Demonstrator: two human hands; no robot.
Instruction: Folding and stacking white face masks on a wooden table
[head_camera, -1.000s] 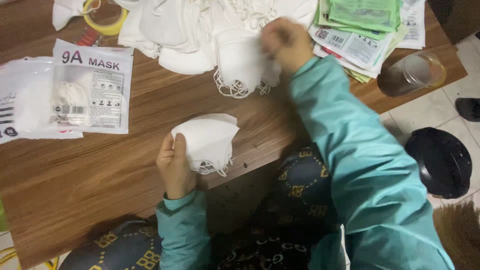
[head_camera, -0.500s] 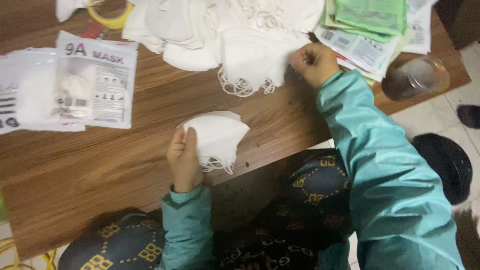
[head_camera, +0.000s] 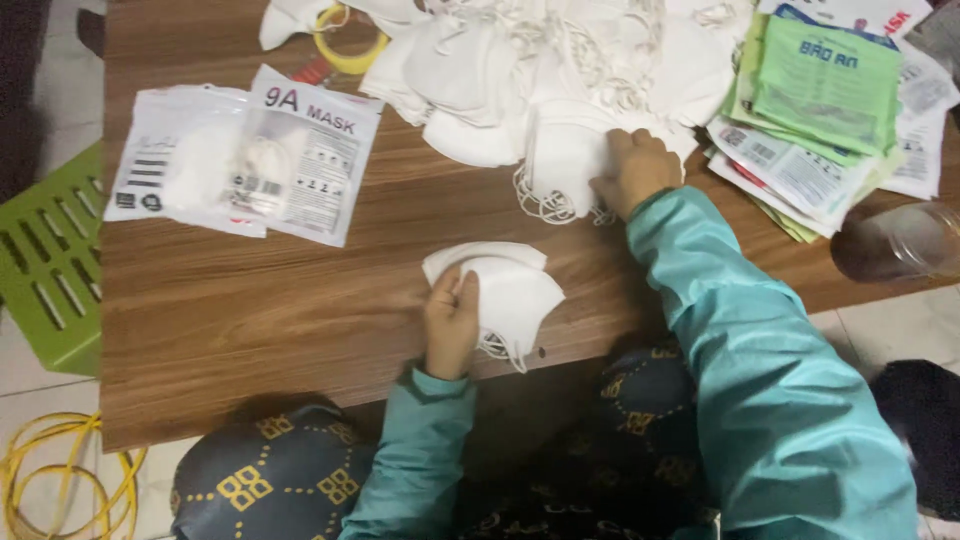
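Observation:
My left hand (head_camera: 450, 318) holds a small stack of folded white face masks (head_camera: 505, 285) at the near edge of the wooden table (head_camera: 250, 320). Farther back, my right hand (head_camera: 632, 170) rests on a stack of white masks (head_camera: 560, 160) at the front of a big loose pile of white masks (head_camera: 540, 60), its fingers closing on the top one. Both arms wear teal sleeves.
Two clear mask packets (head_camera: 250, 160) lie at the left of the table. A pile of green and white packets (head_camera: 830, 110) sits at the right, a glass jar (head_camera: 895, 240) near the right edge. A yellow tape roll (head_camera: 345, 45) is at the back, a green plastic stool (head_camera: 45, 260) on the left.
My right hand has moved left from the packets at the right onto the mask stack. My left hand keeps hold of its folded masks; the view has shifted.

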